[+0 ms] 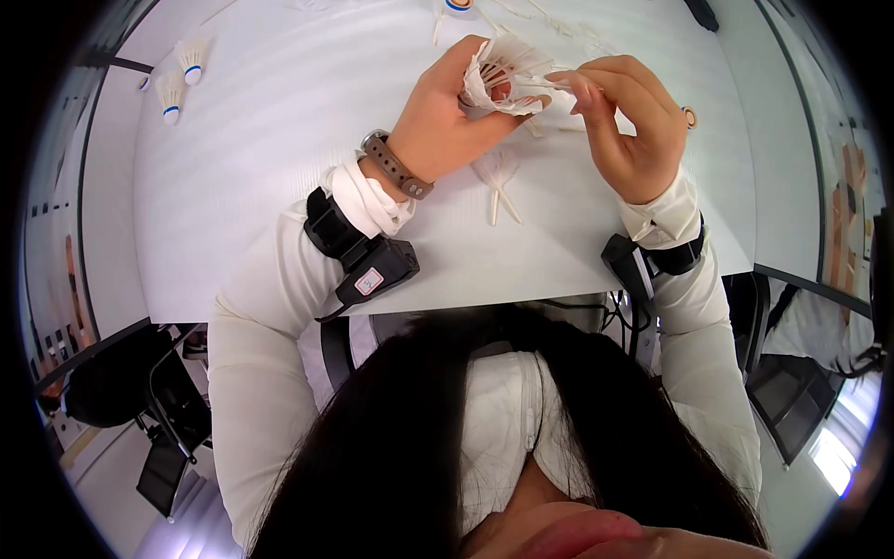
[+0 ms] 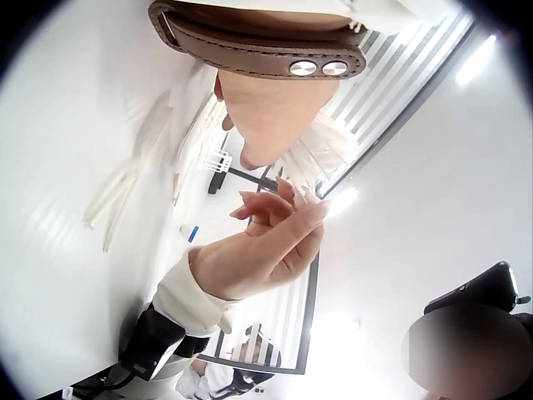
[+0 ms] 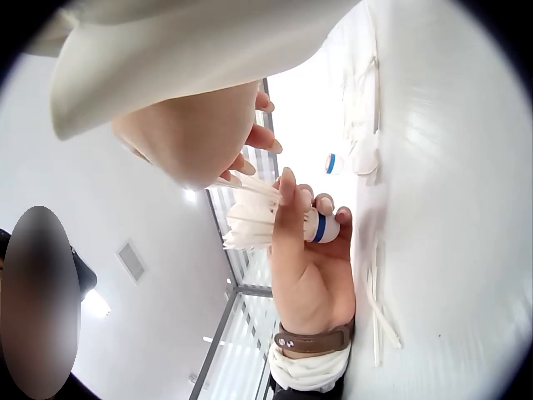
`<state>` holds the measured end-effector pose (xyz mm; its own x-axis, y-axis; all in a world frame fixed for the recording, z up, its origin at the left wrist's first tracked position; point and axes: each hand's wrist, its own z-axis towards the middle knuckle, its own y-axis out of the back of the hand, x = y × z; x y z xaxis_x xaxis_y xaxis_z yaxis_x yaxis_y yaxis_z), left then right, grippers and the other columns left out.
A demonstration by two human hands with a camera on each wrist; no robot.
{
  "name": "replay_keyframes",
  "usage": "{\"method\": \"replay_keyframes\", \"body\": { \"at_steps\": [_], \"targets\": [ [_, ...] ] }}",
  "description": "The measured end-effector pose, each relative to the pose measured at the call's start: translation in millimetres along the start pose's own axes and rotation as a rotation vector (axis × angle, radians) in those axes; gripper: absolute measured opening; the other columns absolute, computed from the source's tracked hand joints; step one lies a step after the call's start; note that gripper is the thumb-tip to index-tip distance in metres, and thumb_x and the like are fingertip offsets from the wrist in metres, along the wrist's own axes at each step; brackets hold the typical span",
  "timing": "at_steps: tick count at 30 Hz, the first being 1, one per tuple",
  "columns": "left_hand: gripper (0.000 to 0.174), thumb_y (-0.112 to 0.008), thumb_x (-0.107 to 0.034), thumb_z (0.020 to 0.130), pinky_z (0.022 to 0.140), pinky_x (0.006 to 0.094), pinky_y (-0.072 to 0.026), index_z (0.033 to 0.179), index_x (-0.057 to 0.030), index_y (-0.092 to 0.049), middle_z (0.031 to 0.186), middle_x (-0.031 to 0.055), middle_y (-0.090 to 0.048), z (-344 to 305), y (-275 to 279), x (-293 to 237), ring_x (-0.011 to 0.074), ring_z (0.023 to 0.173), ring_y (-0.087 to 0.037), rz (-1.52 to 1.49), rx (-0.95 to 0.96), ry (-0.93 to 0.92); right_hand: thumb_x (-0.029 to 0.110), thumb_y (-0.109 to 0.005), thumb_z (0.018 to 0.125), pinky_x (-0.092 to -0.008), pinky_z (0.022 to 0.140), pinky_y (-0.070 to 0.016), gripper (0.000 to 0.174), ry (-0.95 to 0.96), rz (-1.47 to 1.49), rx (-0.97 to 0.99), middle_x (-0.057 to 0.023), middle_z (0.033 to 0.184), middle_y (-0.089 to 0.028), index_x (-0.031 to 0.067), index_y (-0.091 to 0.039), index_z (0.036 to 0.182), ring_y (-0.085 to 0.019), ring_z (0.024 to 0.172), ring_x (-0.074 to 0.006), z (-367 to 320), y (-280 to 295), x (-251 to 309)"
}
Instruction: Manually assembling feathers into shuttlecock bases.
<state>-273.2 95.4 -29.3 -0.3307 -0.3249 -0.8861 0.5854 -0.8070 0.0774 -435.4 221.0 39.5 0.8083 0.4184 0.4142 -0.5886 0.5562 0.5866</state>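
Observation:
My left hand (image 1: 447,116) grips a white feather shuttlecock (image 1: 503,70) near its base, the open end of its skirt tilted up toward the head camera. In the right wrist view the thumb and fingers wrap its cork (image 3: 323,227), which has a blue band. My right hand (image 1: 638,121) is at the skirt's right side, thumb and forefinger pinching a thin white feather (image 1: 561,84) at the rim. Two loose feathers (image 1: 498,194) lie crossed on the table just below the hands.
Two shuttlecocks (image 1: 191,61) (image 1: 169,98) with blue bands lie at the table's far left. A blue-banded base (image 1: 458,5) is at the far edge, among loose feathers (image 1: 577,39). A small round piece (image 1: 689,117) shows beside the right hand. The white table (image 1: 233,233) has low side panels.

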Motion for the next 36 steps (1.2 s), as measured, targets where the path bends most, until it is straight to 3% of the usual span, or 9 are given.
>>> {"method": "replay_keyframes", "body": {
  "at_steps": [6, 9, 16, 18, 21, 36],
  "targets": [
    [0.044, -0.073, 0.006, 0.085, 0.088, 0.0285, -0.0542, 0.124, -0.0027, -0.054, 0.114, 0.0036, -0.064, -0.4, 0.3, -1.7, 0.0121, 0.106, -0.061, -0.013, 0.000, 0.040, -0.002, -0.071, 0.086, -0.0268, 0.055, -0.0469, 0.008, -0.028, -0.002, -0.004, -0.0085, 0.083, -0.066, -0.0006, -0.069, 0.093, -0.059, 0.063, -0.0187, 0.3, -1.2, 0.6],
    [0.046, -0.080, -0.009, 0.080, 0.081, 0.0296, -0.0528, 0.120, -0.0023, -0.058, 0.102, 0.0053, -0.068, 0.0, -0.9, -3.0, 0.0127, 0.090, -0.064, -0.010, -0.041, 0.033, -0.001, -0.072, 0.085, -0.0271, 0.054, -0.0469, 0.007, -0.038, -0.017, -0.002, -0.0084, 0.082, -0.066, -0.0008, -0.069, 0.092, -0.059, 0.062, -0.0188, 0.5, -1.4, 1.3],
    [0.049, -0.081, -0.011, 0.075, 0.081, 0.0364, -0.0512, 0.116, -0.0023, -0.057, 0.101, 0.0114, -0.061, 0.1, 0.6, 0.8, 0.0289, 0.089, -0.062, 0.213, -0.064, -0.032, 0.001, -0.074, 0.083, -0.0288, 0.050, -0.0449, 0.005, -0.031, -0.060, -0.008, -0.0072, 0.072, -0.063, 0.0009, -0.070, 0.085, -0.058, 0.057, -0.0188, 1.5, -0.9, 2.1],
    [0.051, -0.081, -0.011, 0.073, 0.083, 0.0380, -0.0505, 0.117, -0.0026, -0.056, 0.103, 0.0125, -0.060, 0.2, 0.2, 0.1, 0.0321, 0.093, -0.061, 0.215, -0.064, -0.032, -0.002, -0.070, 0.087, -0.0265, 0.051, -0.0424, 0.002, 0.013, -0.052, 0.046, -0.0075, 0.071, -0.064, -0.0011, -0.071, 0.089, -0.057, 0.058, -0.0162, 0.8, -1.4, -1.4],
    [0.041, -0.077, -0.003, 0.082, 0.086, 0.0281, -0.0508, 0.117, -0.0045, -0.055, 0.105, 0.0025, -0.062, 0.5, 3.3, -6.3, 0.0119, 0.097, -0.061, 0.293, 0.025, -0.096, -0.003, -0.068, 0.089, -0.0262, 0.051, -0.0400, 0.004, 0.014, -0.039, 0.075, -0.0080, 0.070, -0.064, -0.0025, -0.071, 0.090, -0.055, 0.058, -0.0157, -0.6, -1.5, -0.7],
    [0.043, -0.073, 0.001, 0.085, 0.089, 0.0305, -0.0529, 0.121, -0.0038, -0.051, 0.111, 0.0055, -0.063, 0.6, 4.4, -5.1, 0.0143, 0.101, -0.064, 0.238, 0.085, -0.037, 0.000, -0.066, 0.090, -0.0263, 0.051, -0.0351, 0.010, -0.146, 0.120, 0.083, -0.0051, 0.064, -0.058, -0.0031, -0.067, 0.081, -0.045, 0.055, -0.0129, -1.0, -4.0, 3.2]
  ]
}}
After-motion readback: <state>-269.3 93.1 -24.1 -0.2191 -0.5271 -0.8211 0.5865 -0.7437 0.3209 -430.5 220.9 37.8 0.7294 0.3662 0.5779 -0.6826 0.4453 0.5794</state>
